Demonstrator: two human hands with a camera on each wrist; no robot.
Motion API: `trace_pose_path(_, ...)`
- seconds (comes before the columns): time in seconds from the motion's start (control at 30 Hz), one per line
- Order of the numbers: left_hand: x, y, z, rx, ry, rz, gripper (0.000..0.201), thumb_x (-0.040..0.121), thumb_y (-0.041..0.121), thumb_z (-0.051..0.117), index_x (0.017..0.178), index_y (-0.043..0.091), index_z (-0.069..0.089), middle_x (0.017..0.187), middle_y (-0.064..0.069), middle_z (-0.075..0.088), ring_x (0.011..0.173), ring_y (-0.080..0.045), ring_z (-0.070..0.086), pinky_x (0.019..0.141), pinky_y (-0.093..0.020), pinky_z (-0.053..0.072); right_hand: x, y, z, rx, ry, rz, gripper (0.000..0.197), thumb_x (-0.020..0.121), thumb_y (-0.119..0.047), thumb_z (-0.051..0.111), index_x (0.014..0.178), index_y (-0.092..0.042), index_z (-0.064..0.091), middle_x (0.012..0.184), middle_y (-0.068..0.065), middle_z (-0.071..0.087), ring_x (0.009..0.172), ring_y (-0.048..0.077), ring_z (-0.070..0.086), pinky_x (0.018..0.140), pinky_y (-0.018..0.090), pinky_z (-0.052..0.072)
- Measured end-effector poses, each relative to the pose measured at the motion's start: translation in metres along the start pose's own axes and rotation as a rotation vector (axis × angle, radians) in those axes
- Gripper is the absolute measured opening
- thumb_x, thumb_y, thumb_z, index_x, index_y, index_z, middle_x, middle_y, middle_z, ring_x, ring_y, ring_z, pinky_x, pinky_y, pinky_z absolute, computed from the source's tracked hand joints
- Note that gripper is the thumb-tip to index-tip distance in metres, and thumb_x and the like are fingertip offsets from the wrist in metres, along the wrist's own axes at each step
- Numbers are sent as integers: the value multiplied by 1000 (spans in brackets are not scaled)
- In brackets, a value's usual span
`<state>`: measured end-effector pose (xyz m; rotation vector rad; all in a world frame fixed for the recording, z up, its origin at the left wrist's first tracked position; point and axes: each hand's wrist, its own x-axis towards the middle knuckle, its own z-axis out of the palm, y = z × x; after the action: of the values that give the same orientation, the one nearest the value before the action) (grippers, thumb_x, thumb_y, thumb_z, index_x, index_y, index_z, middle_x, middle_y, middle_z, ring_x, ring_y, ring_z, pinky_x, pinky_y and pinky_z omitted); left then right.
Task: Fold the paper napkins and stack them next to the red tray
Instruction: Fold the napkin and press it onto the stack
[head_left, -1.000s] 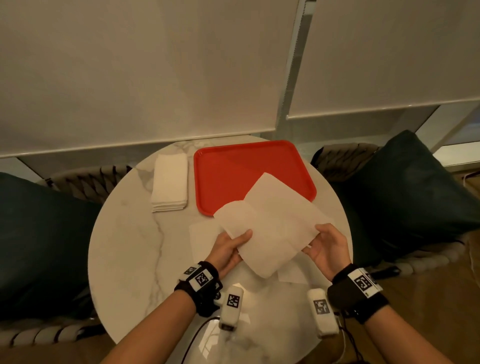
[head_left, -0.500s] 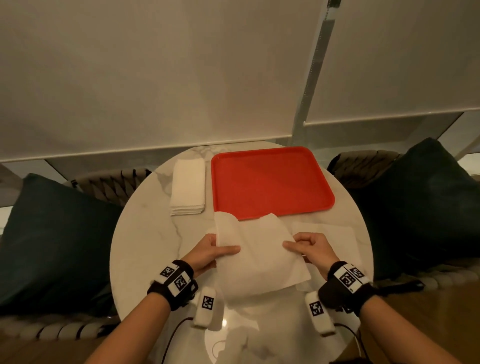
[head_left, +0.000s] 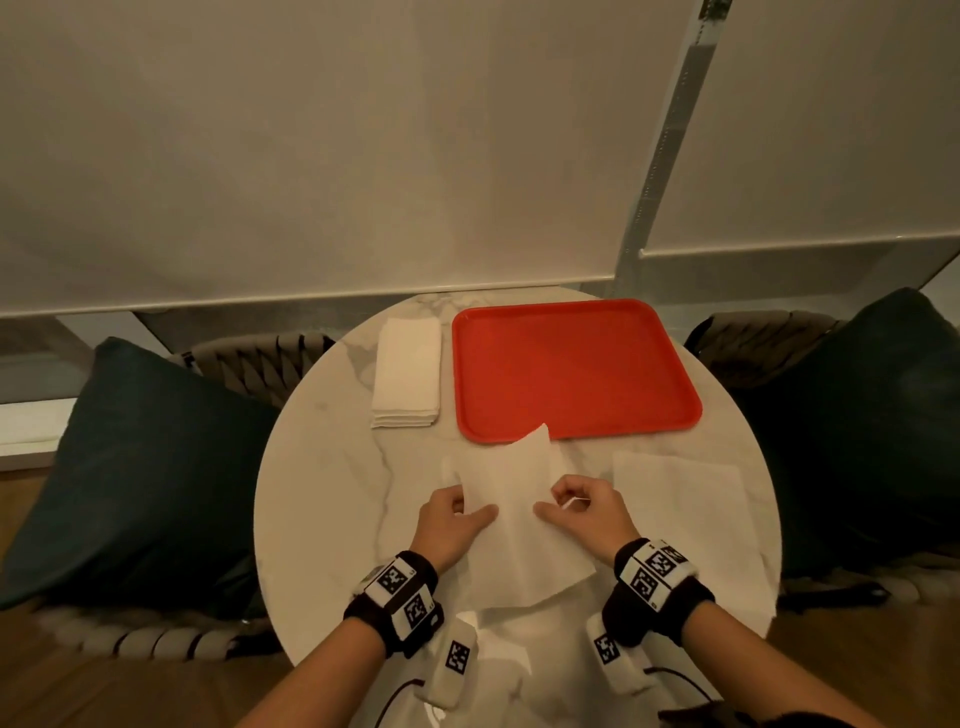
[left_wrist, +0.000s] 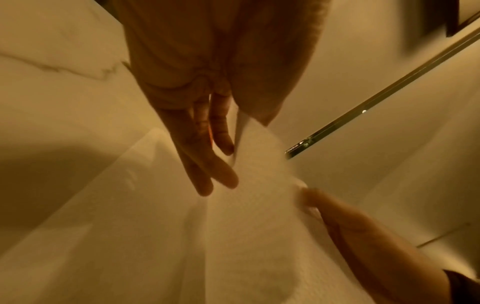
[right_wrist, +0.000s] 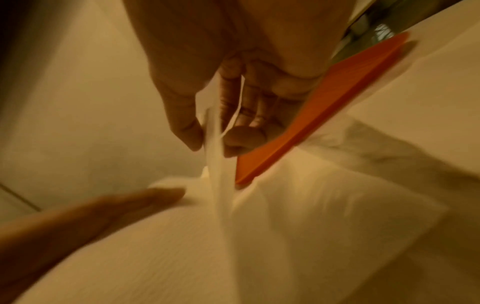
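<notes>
A white paper napkin (head_left: 519, 530) is held just above the marble table (head_left: 332, 519), in front of the red tray (head_left: 571, 374). My left hand (head_left: 475, 506) pinches its left edge, thumb on top and fingers underneath. My right hand (head_left: 550, 501) pinches the right edge between thumb and index finger. In the right wrist view my right hand (right_wrist: 213, 142) grips the napkin (right_wrist: 223, 205) as a doubled layer beside the tray (right_wrist: 324, 107). In the left wrist view my left hand (left_wrist: 233, 148) has the napkin (left_wrist: 249, 205) between thumb and straight fingers. A stack of folded napkins (head_left: 408, 371) lies left of the tray.
An unfolded napkin (head_left: 685, 514) lies flat on the table's right side. Another sheet (head_left: 449, 467) shows under the held one. Dark cushions (head_left: 130, 467) on woven chairs flank the round table. A wall with blinds stands behind.
The napkin came down from over the tray to just in front of it. My hands drew closer together, narrowing the sheet between them.
</notes>
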<state>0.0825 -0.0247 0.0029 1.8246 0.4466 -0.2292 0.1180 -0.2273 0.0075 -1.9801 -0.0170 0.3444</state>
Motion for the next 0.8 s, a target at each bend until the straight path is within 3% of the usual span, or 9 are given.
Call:
trace_pose_path(0.2, -3, 11, 8, -46, -63, 88, 12, 93, 23, 61, 98, 19, 71, 87, -5, 74, 82, -23, 71, 75, -46, 59, 1, -20, 33, 40, -54, -97, 21, 74, -24, 77, 63, -27, 60, 65, -12, 61, 59, 5, 52, 62, 16, 44)
trace_pose_path(0.27, -4, 12, 5, -93, -67, 72, 19, 96, 24, 55, 99, 10, 68, 90, -15, 71, 83, -26, 70, 73, -48, 59, 1, -24, 38, 39, -76, -94, 18, 75, -25, 76, 65, -26, 61, 69, -10, 63, 62, 5, 56, 66, 17, 46)
trace_pose_path(0.37, -7, 13, -2, -230, -122, 33, 51, 96, 49, 49, 89, -1, 59, 83, -16, 62, 79, -24, 64, 67, -39, 59, -2, -29, 44, 35, -153, -95, 15, 73, -35, 77, 71, -25, 65, 81, -8, 69, 73, 8, 62, 73, 19, 50)
trace_pose_path(0.47, -12, 13, -12, -125, -111, 99, 70, 80, 78, 47, 73, 9, 51, 71, -6, 51, 70, -19, 55, 68, -43, 54, -4, -32, 49, 49, -197, -91, 31, 63, -51, 78, 77, -26, 69, 88, -7, 70, 80, 11, 64, 74, 23, 54)
trace_pose_path(0.5, -12, 11, -14, -108, -112, 110, 67, 82, 77, 45, 72, 11, 51, 71, -4, 53, 70, -18, 57, 68, -46, 55, -4, -33, 51, 65, -197, -86, 34, 63, -52, 78, 79, -24, 69, 87, -6, 70, 81, 12, 65, 71, 25, 54)
trace_pose_path(0.6, -17, 9, -17, -120, -128, 152, 60, 94, 67, 28, 86, 16, 60, 87, 3, 67, 81, -4, 67, 71, -29, 57, 1, -39, 58, 213, -163, -27, 45, 69, -46, 80, 90, -11, 61, 83, 3, 69, 75, 18, 68, 62, 30, 55)
trace_pose_path(0.67, -18, 6, -20, 15, -118, 244, 58, 92, 69, 20, 94, 26, 59, 102, -1, 64, 94, -7, 63, 86, -25, 52, 5, -45, 62, 297, -144, 15, 44, 73, -41, 80, 99, -11, 59, 84, -1, 74, 77, 17, 71, 63, 30, 55)
trace_pose_path(0.73, -16, 5, -26, 104, -87, 312, 46, 93, 63, 18, 93, 34, 53, 107, -1, 56, 99, -5, 55, 88, -15, 42, 12, -48, 67, 323, -124, 36, 37, 80, -29, 77, 109, -13, 60, 88, 2, 76, 81, 18, 73, 65, 28, 55)
trace_pose_path(0.8, -12, 3, -30, 72, 1, 346, 44, 94, 66, 22, 95, 32, 49, 103, 3, 53, 99, -7, 53, 87, -16, 41, 23, -51, 70, 332, -93, 57, 31, 86, -14, 69, 114, -5, 59, 89, 8, 75, 80, 21, 72, 65, 30, 57)
